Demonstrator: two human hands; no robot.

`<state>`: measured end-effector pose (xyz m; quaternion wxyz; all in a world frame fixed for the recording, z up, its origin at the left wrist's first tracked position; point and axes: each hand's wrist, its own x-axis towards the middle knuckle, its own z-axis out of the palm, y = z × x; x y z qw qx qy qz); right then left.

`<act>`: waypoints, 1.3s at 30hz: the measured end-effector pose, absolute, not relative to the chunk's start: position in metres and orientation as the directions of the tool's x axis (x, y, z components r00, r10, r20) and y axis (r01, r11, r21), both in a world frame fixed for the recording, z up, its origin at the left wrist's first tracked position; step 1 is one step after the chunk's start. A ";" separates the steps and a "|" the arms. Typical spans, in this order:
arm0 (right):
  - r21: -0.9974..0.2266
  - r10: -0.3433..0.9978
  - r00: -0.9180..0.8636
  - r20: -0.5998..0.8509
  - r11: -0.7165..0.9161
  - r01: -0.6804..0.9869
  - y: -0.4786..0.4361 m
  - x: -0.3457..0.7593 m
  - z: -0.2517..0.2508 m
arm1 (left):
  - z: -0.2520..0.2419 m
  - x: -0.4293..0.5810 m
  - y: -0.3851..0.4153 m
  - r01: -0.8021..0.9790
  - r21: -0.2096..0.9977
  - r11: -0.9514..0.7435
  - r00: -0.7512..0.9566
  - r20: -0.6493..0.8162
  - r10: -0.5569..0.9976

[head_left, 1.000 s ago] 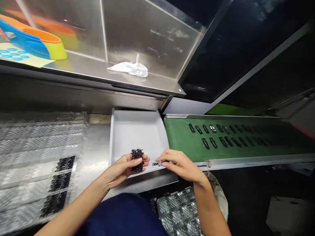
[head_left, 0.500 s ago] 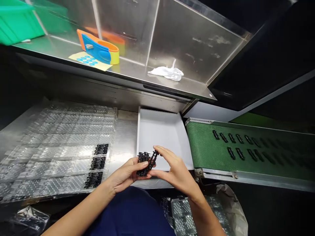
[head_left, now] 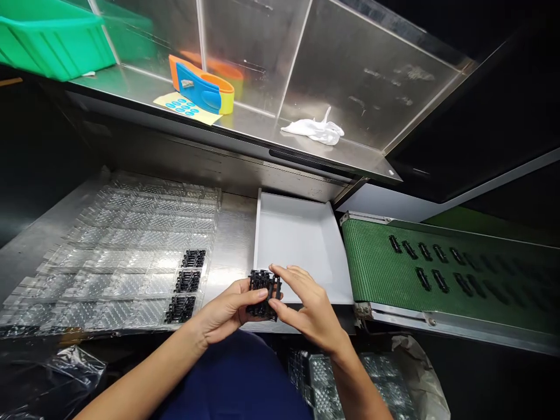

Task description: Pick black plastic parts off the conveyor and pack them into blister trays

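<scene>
My left hand (head_left: 227, 309) grips a small stack of black plastic parts (head_left: 263, 291) over the front edge of a white tray (head_left: 297, 245). From the right, my right hand (head_left: 301, 303) pinches the same stack between thumb and fingers. A clear blister tray (head_left: 122, 256) lies on the steel bench to the left; three of its pockets hold black parts (head_left: 187, 281). More black parts (head_left: 420, 262) lie in rows on the green conveyor belt (head_left: 385, 274) to the right.
A steel shelf (head_left: 245, 125) above carries a green bin (head_left: 48, 41), an orange and blue tool (head_left: 201, 87), a yellow sheet with blue dots and a white cloth (head_left: 315, 129). Stacked clear trays (head_left: 332, 385) in a bag sit below near my lap. Crumpled plastic film (head_left: 44, 379) lies at lower left.
My right hand brought a single black part from the tray's right side to the stack in my left hand and now presses it on. The view swung left and up.
</scene>
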<state>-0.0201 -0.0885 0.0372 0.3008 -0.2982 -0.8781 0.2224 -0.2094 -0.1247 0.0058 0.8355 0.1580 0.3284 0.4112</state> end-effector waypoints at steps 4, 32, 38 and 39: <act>-0.532 0.630 -0.699 0.338 0.740 0.410 -0.088 -0.006 0.037 | 0.008 -0.197 -0.120 -0.590 0.550 0.591 0.430 -0.406 0.806; -0.531 0.984 0.165 0.070 -0.103 0.841 0.035 0.180 0.021 | 0.010 -0.082 -0.067 -0.469 0.499 0.729 0.595 -0.432 0.678; -0.513 0.855 0.511 0.084 -0.403 0.758 0.097 0.244 0.016 | 0.012 -0.085 -0.067 -0.521 0.472 0.711 0.533 -0.470 0.703; -0.541 0.861 0.503 0.077 -0.387 0.746 0.096 0.241 0.016 | 0.012 -0.087 -0.067 -0.543 0.473 0.694 0.512 -0.468 0.720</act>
